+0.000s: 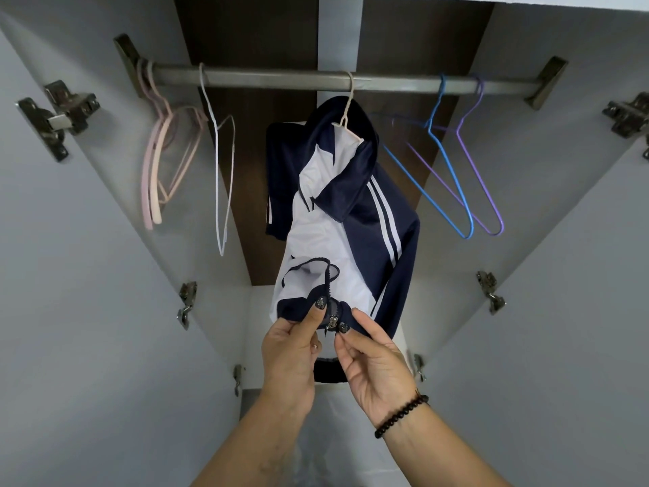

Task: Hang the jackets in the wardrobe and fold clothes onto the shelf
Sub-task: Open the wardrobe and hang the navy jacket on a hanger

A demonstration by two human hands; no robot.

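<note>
The jacket (337, 205) is hanging from the rail (281, 77). The left hand (291, 349) and right hand (372, 360) are pinching its hem either side of the zipper (332, 319); the slick, limp fabric likely needs firm hem grips.

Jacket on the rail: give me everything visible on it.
The jacket is navy with a white lining and white stripes down the sleeve, in a smooth, slightly shiny fabric. It hangs on a pale hanger hooked over the metal rail, front unzipped and open, collar folded over. The left hand pinches the left bottom hem; the right hand pinches the right hem at the zipper slider, the two ends held together. Empty hangers hang on either side, not touching it.
</note>
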